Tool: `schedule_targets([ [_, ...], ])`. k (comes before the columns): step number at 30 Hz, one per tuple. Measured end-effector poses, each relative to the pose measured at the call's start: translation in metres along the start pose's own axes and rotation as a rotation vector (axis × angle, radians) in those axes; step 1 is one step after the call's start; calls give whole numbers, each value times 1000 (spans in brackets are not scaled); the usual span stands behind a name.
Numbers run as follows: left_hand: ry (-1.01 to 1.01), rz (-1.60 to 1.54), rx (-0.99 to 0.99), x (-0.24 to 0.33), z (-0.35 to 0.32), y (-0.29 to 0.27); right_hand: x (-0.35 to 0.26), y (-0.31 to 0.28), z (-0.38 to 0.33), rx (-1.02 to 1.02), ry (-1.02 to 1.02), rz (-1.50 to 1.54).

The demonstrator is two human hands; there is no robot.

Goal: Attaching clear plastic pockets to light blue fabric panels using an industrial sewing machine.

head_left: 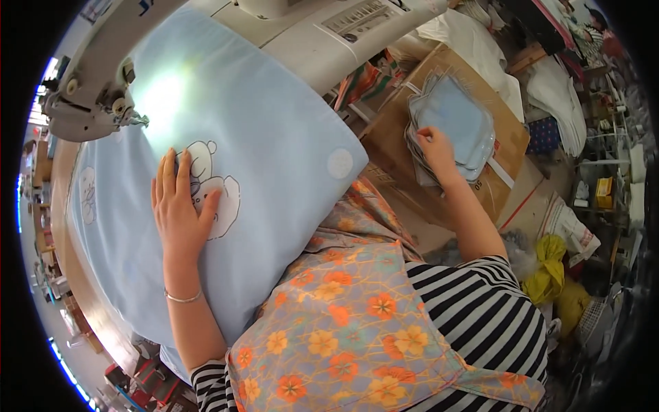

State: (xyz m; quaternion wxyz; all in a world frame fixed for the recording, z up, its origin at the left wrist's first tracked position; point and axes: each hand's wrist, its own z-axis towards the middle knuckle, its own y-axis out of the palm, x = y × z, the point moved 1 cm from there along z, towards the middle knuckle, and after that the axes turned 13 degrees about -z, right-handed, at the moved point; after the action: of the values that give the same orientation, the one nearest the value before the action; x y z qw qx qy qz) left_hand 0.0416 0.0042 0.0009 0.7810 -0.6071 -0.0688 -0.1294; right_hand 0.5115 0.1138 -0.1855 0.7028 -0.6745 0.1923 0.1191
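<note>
The light blue fabric panel [268, 158] is lying spread across the table [65, 226], its far end running under the head of the white sewing machine [288, 34] and its near edge draping toward your lap. A white cartoon bear print [218, 196] is sitting near the panel's middle, and a round white patch [340, 163] is showing close to its right edge. Your left hand [180, 209] is pressing flat on the panel, fingers spread wide and partly covering the bear, gripping nothing. Off the table's right edge, your right hand [436, 147] is reaching to a stack of small light blue fabric pieces [456, 123] that is resting on a brown cardboard box [511, 141]; its fingertips are curling onto the stack's left edge, but you cannot tell whether that grip is closing on a piece. The machine's needle area [127, 113] is sitting at the far left corner of the panel, well apart from your left hand. A yellow bag [549, 264] is lying beyond the box, down to your right.
</note>
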Motion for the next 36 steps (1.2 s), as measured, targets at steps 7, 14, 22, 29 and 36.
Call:
schedule_targets([
  [7, 10, 47, -21, 4, -1, -2, 56, 16, 17, -118, 176, -517],
  [14, 49, 35, -1, 2, 5, -5, -18, -60, 32, 179, 54, -171],
  [22, -82, -1058, 29, 71, -22, -33, -321, -103, -67, -311, -939, 688],
  [29, -830, -149, 194, -34, -103, -70, -350, -46, -64, -128, -1270, 58],
  [36, -124, -37, 376, -50, -8, -38, -371, -36, -102, -113, -1391, 33],
])
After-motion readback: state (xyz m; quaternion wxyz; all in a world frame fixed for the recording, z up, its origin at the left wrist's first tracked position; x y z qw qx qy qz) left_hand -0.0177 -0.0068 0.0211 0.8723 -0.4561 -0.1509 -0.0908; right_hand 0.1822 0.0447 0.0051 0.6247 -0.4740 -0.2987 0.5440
